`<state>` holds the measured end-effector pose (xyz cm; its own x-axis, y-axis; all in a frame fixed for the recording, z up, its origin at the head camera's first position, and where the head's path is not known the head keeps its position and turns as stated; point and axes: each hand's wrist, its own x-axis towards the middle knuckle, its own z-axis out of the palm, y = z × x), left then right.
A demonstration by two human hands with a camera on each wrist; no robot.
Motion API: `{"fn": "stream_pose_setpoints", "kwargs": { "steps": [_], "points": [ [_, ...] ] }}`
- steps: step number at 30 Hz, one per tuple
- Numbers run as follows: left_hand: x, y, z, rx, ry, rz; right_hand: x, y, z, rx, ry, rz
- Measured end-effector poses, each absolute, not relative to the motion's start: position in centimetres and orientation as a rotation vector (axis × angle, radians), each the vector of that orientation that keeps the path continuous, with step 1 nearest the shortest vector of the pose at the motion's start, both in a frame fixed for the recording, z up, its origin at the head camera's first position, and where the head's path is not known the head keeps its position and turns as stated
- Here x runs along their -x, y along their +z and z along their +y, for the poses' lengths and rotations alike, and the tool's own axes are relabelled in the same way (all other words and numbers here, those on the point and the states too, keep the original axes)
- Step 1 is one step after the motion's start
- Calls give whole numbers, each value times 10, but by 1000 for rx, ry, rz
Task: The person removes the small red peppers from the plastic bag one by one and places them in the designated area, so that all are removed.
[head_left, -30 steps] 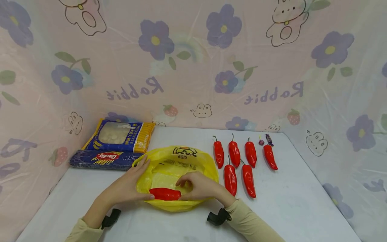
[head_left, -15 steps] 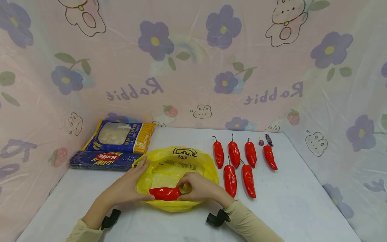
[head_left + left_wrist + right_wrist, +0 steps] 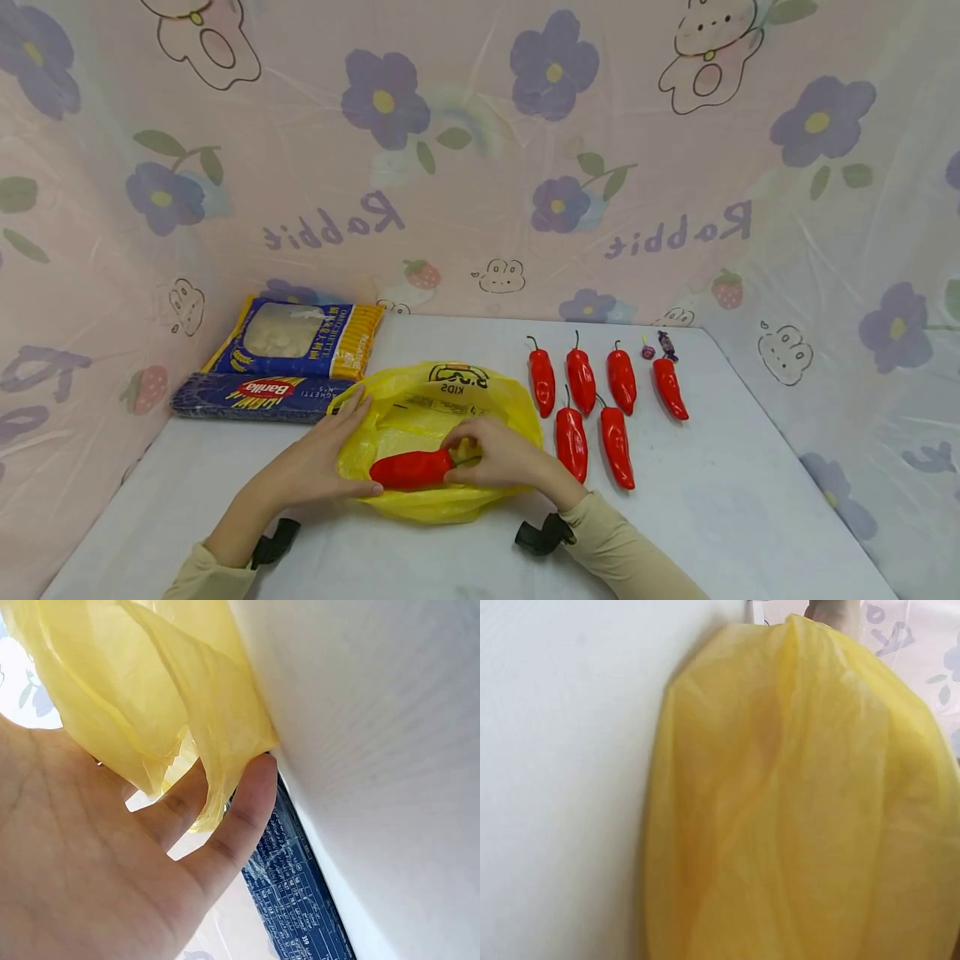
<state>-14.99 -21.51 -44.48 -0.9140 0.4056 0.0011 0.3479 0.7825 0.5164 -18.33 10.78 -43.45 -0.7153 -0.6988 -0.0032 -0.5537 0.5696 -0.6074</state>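
Observation:
A yellow plastic bag [image 3: 435, 510] lies with its mouth spread wide at the middle of the table. My left hand [image 3: 322, 458] holds it at the left side, thumb over the near rim; in the left wrist view the fingers [image 3: 238, 825] touch the thin plastic. Inside the mouth, my right hand [image 3: 498, 454] pinches a red chili pepper [image 3: 408, 471] at its stem end, the stem showing between finger and thumb. The pepper lies crosswise, its tip near my left thumb. In the right wrist view the bag [image 3: 802, 795] hides the right hand.
Several red chili peppers [image 3: 572, 446] lie in two rows right of the bag, with a lollipop [image 3: 648, 350] and a wrapped candy [image 3: 667, 346] behind. A spaghetti pack [image 3: 258, 396] and an orecchiette bag [image 3: 296, 337] lie at the back left, against the patterned curtain [image 3: 465, 192].
My right hand has closed on the pepper's stem end and raised that end slightly, moving a little up and right. The left hand and the bag stay in place.

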Motion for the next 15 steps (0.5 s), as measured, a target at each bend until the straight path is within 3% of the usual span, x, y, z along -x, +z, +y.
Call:
{"fn": "stream_pose_setpoints", "kwargs": {
  "steps": [15],
  "points": [
    [150, -445, -215, -610, 806, 2854, 194, -419, 125, 1051, -1132, 2603]
  ]
}}
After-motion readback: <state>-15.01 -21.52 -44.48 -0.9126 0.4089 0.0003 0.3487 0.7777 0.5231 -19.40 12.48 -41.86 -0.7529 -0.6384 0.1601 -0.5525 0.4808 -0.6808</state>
